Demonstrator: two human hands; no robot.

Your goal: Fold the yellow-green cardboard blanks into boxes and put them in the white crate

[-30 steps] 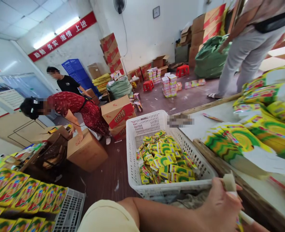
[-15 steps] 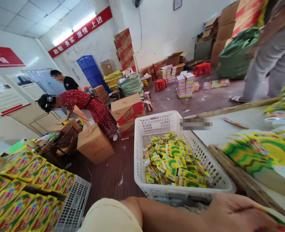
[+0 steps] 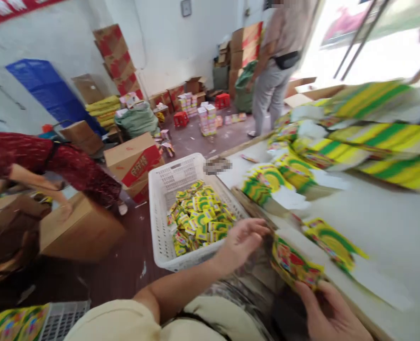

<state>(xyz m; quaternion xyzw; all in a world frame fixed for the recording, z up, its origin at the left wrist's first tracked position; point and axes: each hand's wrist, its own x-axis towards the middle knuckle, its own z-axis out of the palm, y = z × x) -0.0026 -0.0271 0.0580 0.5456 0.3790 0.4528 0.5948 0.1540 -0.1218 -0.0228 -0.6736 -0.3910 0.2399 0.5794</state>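
Observation:
My right hand, low on the right, grips a small yellow printed carton by its lower end, thumb on the near face. The carton is tilted, with red and green print facing me. My left hand is close to the carton's upper corner. Its fingers are bent but apart, and nothing shows in them; whether they touch the carton I cannot tell. Beyond my left forearm stands a white plastic basket with a heap of small yellow-green packets. Flat yellow-green cartons with white flaps lie on the white table to the right.
The white table has a wooden edge and bears stacked cartons. One person in red bends over a brown box at left; another person stands at the back. A second crate is at lower left.
The view has swung to the right and shows more of the table. My left hand has drawn back from the right edge, and my right hand with the carton has come into view.

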